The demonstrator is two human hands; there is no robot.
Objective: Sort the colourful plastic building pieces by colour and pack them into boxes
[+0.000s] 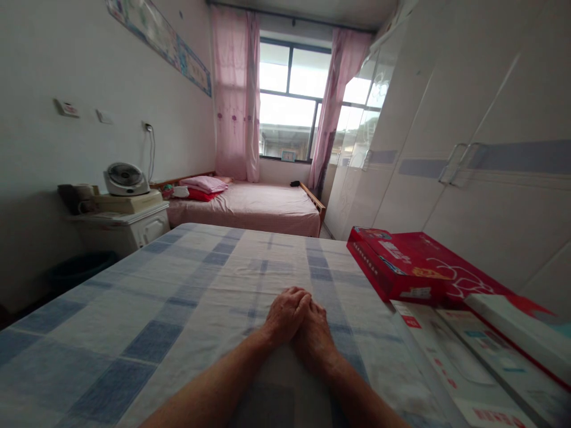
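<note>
My left hand (288,312) and my right hand (314,337) are clasped together, low in the middle of the view. Both have their fingers closed, the left lying partly over the right, and no object shows in either. They rest on a blue-and-white checked cloth (214,297) spread over a wide flat surface. Some of the fingers are hidden where the hands overlap. To the right of them lie a red printed box (397,261) and several flat white packages (464,356), apart from both hands.
Beyond the cloth stands a bed with a pink sheet (267,205) and folded bedding (203,185). A small fan (126,179) sits on a box on a white cabinet (147,229) at the left. White wardrobes (504,208) line the right; a window (292,89) with pink curtains is behind.
</note>
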